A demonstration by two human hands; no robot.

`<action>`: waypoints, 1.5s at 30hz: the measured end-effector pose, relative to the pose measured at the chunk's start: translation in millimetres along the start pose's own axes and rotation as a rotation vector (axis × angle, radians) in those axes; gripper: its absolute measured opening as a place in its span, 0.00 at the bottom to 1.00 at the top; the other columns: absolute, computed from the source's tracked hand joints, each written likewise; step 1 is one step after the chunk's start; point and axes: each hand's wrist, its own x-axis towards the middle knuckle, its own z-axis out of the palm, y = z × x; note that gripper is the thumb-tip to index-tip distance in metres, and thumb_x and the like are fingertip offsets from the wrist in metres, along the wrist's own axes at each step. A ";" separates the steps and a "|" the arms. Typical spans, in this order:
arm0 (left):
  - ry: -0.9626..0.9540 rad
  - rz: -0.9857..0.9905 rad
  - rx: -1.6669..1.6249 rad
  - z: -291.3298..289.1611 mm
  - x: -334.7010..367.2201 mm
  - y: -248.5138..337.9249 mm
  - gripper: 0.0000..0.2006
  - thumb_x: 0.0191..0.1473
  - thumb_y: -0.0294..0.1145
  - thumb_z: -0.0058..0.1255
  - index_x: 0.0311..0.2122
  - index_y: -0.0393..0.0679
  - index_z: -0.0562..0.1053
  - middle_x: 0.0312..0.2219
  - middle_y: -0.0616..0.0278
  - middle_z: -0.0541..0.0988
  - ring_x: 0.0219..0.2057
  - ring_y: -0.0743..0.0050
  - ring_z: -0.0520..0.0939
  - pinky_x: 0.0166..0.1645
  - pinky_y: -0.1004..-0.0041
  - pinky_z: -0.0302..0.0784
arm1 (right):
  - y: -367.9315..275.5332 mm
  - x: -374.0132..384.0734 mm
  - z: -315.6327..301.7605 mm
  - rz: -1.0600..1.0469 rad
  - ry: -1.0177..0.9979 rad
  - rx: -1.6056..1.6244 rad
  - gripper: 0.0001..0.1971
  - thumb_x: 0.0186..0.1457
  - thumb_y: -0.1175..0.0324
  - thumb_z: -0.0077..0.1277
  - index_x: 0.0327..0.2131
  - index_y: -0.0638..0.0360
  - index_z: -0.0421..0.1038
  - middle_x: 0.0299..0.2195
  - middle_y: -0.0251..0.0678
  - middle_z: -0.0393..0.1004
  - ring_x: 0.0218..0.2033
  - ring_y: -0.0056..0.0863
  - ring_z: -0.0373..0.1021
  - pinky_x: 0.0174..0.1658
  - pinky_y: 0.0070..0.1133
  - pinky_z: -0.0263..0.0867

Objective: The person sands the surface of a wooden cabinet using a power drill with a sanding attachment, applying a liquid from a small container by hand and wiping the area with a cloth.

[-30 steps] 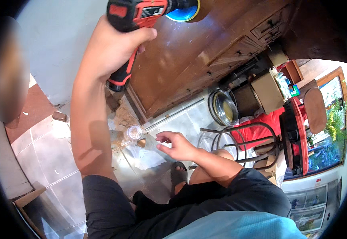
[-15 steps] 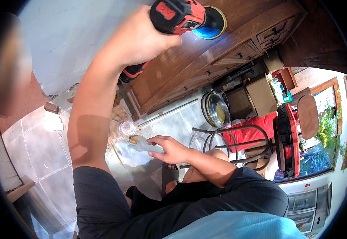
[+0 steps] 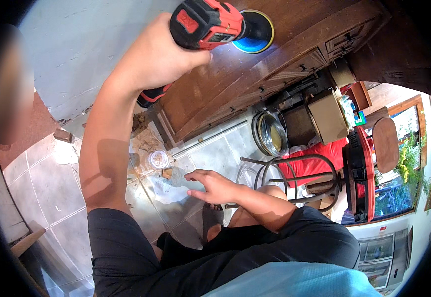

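On the left, the left hand (image 3: 163,57) is wrapped around the handle of a chunky red-and-black cordless drill (image 3: 208,24), lifted well above the floor. The right hand (image 3: 210,184) hangs lower, holding nothing, its fingers loosely parted. Farther right, the drill's round blue disc (image 3: 250,45), rimmed in yellow, sits at the brown wooden cabinet (image 3: 287,49); I can't tell whether they touch.

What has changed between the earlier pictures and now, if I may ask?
The left hand has carried the drill and its blue disc rightward along the cabinet, then slightly back left. Nothing was taken hold of or let go: it keeps the drill, and the right hand stays empty. The tub and box stayed put.
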 end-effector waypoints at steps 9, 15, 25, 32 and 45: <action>-0.049 -0.053 0.080 -0.8 1.0 3.4 0.13 0.49 0.25 0.66 0.41 0.39 0.77 0.28 0.69 0.80 0.29 0.80 0.77 0.39 0.72 0.77 | -0.4 -0.5 0.6 -0.001 -0.046 -0.052 0.26 0.64 0.57 0.57 0.57 0.69 0.70 0.52 0.56 0.76 0.52 0.56 0.74 0.57 0.38 0.70; -0.021 0.004 0.125 -4.5 -2.2 -2.5 0.16 0.47 0.26 0.67 0.42 0.38 0.77 0.29 0.68 0.80 0.32 0.77 0.77 0.44 0.70 0.77 | -0.5 -0.2 0.0 -0.005 -0.064 -0.083 0.27 0.65 0.55 0.57 0.58 0.68 0.70 0.52 0.54 0.76 0.53 0.55 0.74 0.57 0.37 0.71; 0.003 0.028 0.157 -1.4 -3.0 -1.9 0.19 0.48 0.27 0.68 0.46 0.38 0.78 0.35 0.64 0.84 0.37 0.76 0.79 0.50 0.71 0.77 | -2.2 -0.5 -2.5 0.014 -0.110 -0.104 0.28 0.65 0.55 0.57 0.59 0.68 0.69 0.53 0.54 0.76 0.53 0.54 0.74 0.57 0.38 0.70; -0.019 0.030 0.193 -2.4 -7.0 2.3 0.19 0.48 0.27 0.68 0.47 0.37 0.78 0.35 0.63 0.83 0.36 0.76 0.79 0.49 0.70 0.77 | -4.6 -2.1 -3.2 0.009 -0.119 -0.119 0.28 0.65 0.55 0.57 0.59 0.67 0.69 0.53 0.53 0.76 0.54 0.54 0.74 0.58 0.38 0.70; -0.025 0.065 0.193 0.5 -6.4 -1.7 0.16 0.48 0.27 0.67 0.44 0.38 0.79 0.30 0.65 0.82 0.32 0.77 0.76 0.46 0.71 0.77 | -7.3 -1.9 -1.7 -0.007 -0.126 -0.085 0.27 0.63 0.58 0.57 0.57 0.70 0.70 0.53 0.56 0.75 0.54 0.56 0.73 0.58 0.38 0.70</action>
